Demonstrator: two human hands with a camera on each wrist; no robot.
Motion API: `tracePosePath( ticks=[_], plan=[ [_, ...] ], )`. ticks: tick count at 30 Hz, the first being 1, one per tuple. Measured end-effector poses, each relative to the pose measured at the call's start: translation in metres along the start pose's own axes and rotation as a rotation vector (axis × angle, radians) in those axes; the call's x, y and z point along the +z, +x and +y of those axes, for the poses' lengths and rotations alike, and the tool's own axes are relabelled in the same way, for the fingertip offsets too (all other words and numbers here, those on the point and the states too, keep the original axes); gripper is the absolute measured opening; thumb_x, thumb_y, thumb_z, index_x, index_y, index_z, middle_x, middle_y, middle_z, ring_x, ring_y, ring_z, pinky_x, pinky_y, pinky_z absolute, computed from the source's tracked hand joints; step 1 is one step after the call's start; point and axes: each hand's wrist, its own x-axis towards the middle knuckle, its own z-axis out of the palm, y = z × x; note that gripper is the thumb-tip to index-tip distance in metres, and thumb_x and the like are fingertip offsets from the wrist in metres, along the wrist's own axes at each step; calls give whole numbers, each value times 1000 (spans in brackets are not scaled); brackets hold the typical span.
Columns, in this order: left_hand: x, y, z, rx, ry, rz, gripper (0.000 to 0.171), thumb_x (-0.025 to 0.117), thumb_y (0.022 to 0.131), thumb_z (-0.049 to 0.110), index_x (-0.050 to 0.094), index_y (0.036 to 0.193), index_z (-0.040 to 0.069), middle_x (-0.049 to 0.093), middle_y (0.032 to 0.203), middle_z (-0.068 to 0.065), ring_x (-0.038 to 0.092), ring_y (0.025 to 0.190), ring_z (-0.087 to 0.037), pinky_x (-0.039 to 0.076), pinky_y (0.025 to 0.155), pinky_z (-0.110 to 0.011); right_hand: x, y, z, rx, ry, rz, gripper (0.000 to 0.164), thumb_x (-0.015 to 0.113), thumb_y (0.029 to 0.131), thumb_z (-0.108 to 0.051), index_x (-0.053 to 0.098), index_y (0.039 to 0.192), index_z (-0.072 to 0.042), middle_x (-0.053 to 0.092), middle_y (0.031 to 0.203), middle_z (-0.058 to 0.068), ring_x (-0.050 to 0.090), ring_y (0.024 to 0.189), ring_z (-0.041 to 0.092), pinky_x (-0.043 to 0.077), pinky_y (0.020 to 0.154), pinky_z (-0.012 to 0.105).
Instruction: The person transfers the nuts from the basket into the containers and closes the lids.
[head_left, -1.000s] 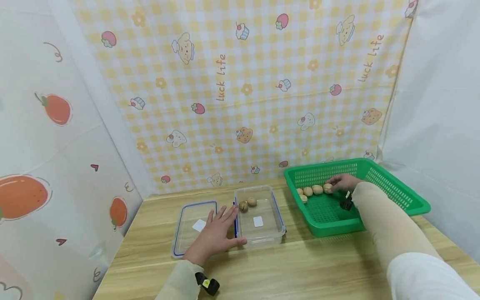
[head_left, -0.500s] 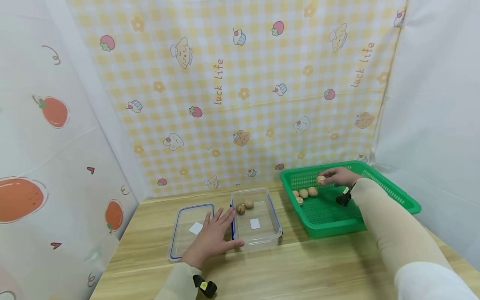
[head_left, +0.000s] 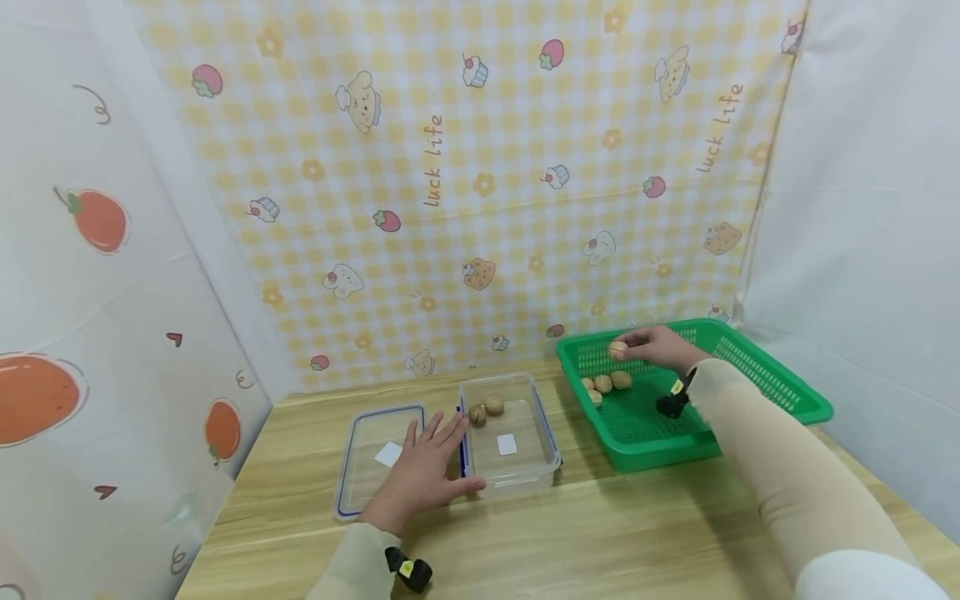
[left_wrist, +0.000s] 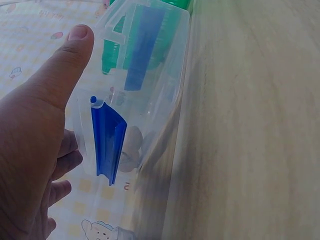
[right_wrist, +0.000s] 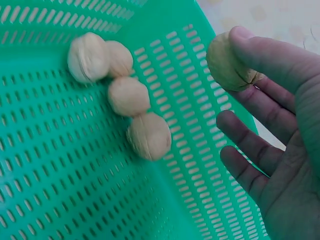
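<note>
My right hand (head_left: 660, 346) pinches a walnut (right_wrist: 227, 62) between thumb and fingers, raised over the far left part of the green basket (head_left: 660, 457). Below it, several walnuts (right_wrist: 150, 136) lie bunched along the basket's side. My left hand (head_left: 423, 471) is spread, its fingers at the left side of a clear plastic box (head_left: 525, 482) and its thumb near the front left corner. Two walnuts (head_left: 486, 411) sit in the box toward its back left. In the left wrist view a blue clip (left_wrist: 109, 142) hangs from the box's side, close to the fingers (left_wrist: 67, 162).
A clear lid (head_left: 360, 454) with a blue seal lies flat on the wooden table (head_left: 525, 542), left of the box and partly behind my left hand. A checked cloth (head_left: 450, 317) hangs behind the table, with light sheets at both sides.
The right hand has lifted a walnut from the row in the basket and carried it up and to the left. My left hand stays by the box. The head view has shifted slightly.
</note>
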Motion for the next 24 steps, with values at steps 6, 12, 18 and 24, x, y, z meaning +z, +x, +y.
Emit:
tracePosePath(
  ticks=[6, 12, 18, 24],
  plan=[
    [1, 1, -2, 2, 6, 11, 108, 45, 82, 87, 27, 161, 15, 25, 167, -1, 10, 155, -32, 1, 121, -63, 11, -3, -15, -57, 33, 28, 63, 68, 97, -42, 54, 144, -4, 56, 141, 23, 49, 133, 43, 39, 108, 63],
    [0, -1, -1, 13, 10, 13, 101, 50, 87, 80, 29, 161, 14, 27, 166, -3, 12, 154, -34, 1, 121, -63, 20, -3, -25, -43, 91, 66, 71, 70, 93, -50, 52, 146, -7, 54, 145, 22, 47, 136, 41, 37, 110, 63],
    [-2, -1, 0, 19, 31, 25, 94, 50, 91, 74, 31, 160, 14, 28, 165, -1, 14, 154, -34, 2, 121, -62, 28, -8, -40, -47, 103, 119, 71, 68, 94, -52, 52, 145, -6, 53, 146, 23, 47, 136, 41, 36, 110, 63],
    [-4, -1, 1, 5, 43, 10, 94, 47, 91, 76, 29, 161, 16, 26, 166, 0, 11, 154, -33, 1, 121, -62, 40, -13, -61, -78, 145, 117, 61, 65, 99, -41, 51, 145, -3, 50, 148, 24, 44, 138, 43, 35, 112, 62]
  ],
)
